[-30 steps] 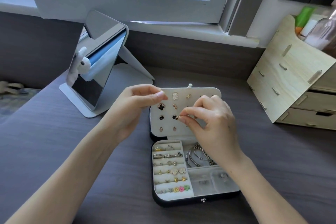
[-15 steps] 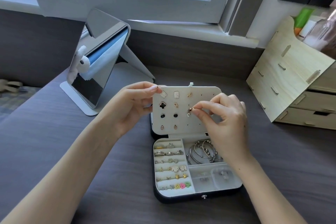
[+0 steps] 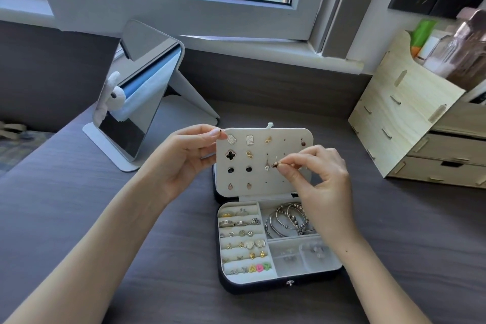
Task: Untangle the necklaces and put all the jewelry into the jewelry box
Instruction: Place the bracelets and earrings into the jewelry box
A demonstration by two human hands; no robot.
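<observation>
A big grey wooden table (image 3: 79, 218) fills most of the view, with a white-framed window (image 3: 200, 8) behind it. At the right edge stands a pale wooden drawer organizer (image 3: 410, 123) with bottles in its top. At the left stands a white tilted table mirror (image 3: 136, 102) with a fluffy white toy (image 3: 111, 96) stuck on its side. Both stand well apart from the box, and nothing blocks the hands.

In the middle of the table lies the open black jewelry box with a cream lining (image 3: 278, 285). Its cream earring panel with rows of little holes (image 3: 289, 184) stands up at the back of the box. Many small earrings sit in the panel. In the tray below, rings and studs fill the soft rolls (image 3: 242, 239) on the left, and silver bangle bracelets (image 3: 286, 218) lie in the upper right part.

The left hand (image 3: 184, 160) pinches the top left corner of the panel between thumb and fingers. The right hand (image 3: 320, 181) is in front of the panel's right half and covers part of the bracelets. Its thumb and first finger are closed tight on a tiny dark and gold earring (image 3: 275, 164), held right at the fingertips, touching or just off the middle of the panel, beside a small shiny stud (image 3: 267, 167)
</observation>
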